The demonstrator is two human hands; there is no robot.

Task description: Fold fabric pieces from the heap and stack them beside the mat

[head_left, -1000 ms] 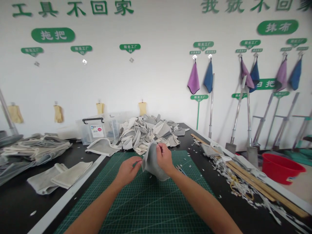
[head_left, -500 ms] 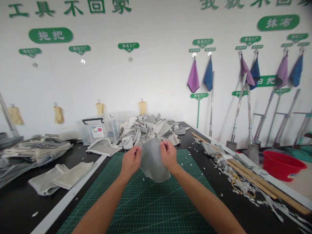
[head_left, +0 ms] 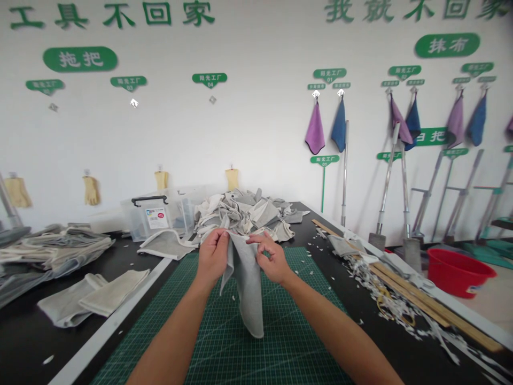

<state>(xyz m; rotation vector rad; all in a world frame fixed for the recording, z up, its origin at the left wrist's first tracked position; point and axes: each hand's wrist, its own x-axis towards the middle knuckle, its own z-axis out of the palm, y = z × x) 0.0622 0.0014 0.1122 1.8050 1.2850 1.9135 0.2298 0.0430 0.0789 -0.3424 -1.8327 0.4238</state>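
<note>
From left, I record a clear plastic box (head_left: pixel 140 227), black-handled, grey-blue material inside. My left hand (head_left: pixel 214 255) pinches limp grey cloth (head_left: pixel 249 289) above the gridded mat (head_left: pixel 224 353), before a crumpled fabric pile (head_left: pixel 256 209). My right hand (head_left: pixel 274 259) is at its top edge; grip indeterminable. Rightward: shredded white scraps (head_left: pixel 374 283), round red bucket (head_left: pixel 452 278).

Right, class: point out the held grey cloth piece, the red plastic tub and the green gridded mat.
Grey cloth piece (head_left: pixel 249 280), head view: its hanging middle.
Red plastic tub (head_left: pixel 451 282), head view: its outer wall.
Green gridded mat (head_left: pixel 280 345), head view: bare surface.
</note>
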